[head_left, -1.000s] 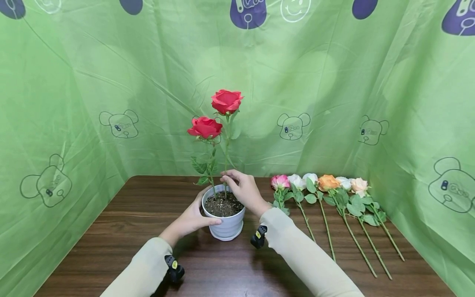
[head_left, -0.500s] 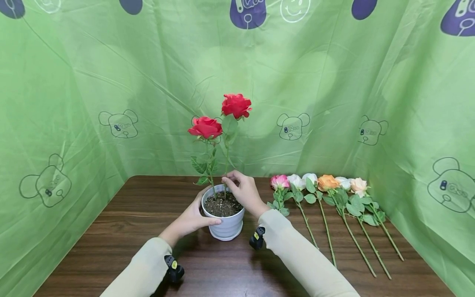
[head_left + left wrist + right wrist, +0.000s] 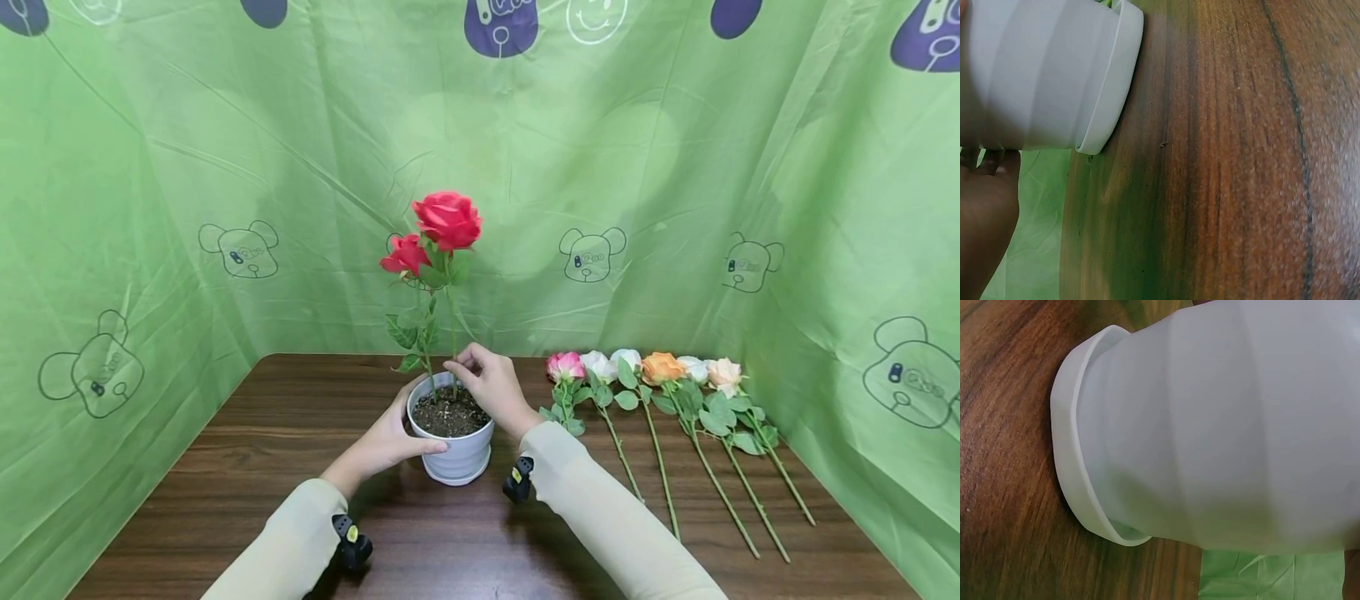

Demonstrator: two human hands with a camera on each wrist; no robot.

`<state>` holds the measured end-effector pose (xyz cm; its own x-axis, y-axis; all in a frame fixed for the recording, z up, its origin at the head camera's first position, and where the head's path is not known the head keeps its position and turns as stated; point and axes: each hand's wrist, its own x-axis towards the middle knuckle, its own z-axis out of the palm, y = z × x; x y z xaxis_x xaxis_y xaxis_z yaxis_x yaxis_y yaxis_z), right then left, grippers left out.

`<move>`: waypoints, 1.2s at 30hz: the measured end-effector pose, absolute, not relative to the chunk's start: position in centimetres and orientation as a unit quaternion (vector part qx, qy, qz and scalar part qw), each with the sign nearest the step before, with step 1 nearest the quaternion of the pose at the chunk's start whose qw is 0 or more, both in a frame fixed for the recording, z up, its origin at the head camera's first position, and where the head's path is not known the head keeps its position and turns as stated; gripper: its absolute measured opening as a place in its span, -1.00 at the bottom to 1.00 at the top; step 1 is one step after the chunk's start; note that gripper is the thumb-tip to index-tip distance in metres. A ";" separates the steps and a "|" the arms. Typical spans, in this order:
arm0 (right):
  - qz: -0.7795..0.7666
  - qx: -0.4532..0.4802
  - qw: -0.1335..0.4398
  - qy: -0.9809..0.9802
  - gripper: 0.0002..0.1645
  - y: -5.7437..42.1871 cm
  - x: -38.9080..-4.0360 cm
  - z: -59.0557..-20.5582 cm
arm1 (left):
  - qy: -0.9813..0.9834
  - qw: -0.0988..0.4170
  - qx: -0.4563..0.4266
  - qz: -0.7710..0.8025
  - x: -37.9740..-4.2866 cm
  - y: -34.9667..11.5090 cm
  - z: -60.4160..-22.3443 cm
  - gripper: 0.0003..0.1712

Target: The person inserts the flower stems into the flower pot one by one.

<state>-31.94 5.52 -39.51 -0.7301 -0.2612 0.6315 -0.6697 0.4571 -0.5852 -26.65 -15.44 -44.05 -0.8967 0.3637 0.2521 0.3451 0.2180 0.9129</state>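
A white flower pot (image 3: 457,457) filled with dark soil (image 3: 451,412) stands on its saucer (image 3: 1067,434). My left hand (image 3: 382,440) grips the pot's left side, thumb across the front below the rim; its fingers (image 3: 1005,164) show against the far side in the left wrist view. Two red roses stand in the soil. The taller rose (image 3: 448,221) has its stem pinched low down by my right hand (image 3: 491,383), just above the soil. Its bloom partly covers the shorter rose (image 3: 405,255), which rises to the left with green leaves on its stem.
Several cut roses lie side by side on the wooden table (image 3: 247,467) to the right: a pink rose (image 3: 566,367), white ones, an orange rose (image 3: 663,369) and a peach rose (image 3: 725,377). A green printed curtain (image 3: 525,150) encloses the table's back and sides.
The taller rose's bloom has swung right, then back left, turning on its stem and now overlapping the shorter one. My left hand and the pot have stayed in place.
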 end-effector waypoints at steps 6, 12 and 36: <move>0.425 0.294 0.221 -0.827 -0.74 5.5 -32.1 -39.6 | 0.784 0.007 0.225 0.579 -26.7 -15.4 -44.1 0.32; 0.440 0.293 0.202 -0.825 -0.74 5.6 -32.1 -39.5 | 0.784 0.006 0.226 0.578 -26.6 -15.4 -44.1 0.30; 0.378 0.294 0.109 -0.871 -0.90 6.7 -32.9 -38.1 | 0.786 0.002 0.225 0.576 -26.8 -15.4 -44.2 0.33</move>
<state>-32.86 6.72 -38.14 -0.8031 -0.4304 0.4121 -0.5950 0.5405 -0.5949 -26.80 -15.40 -44.21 -0.8986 0.3557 0.2568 0.3517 0.2343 0.9063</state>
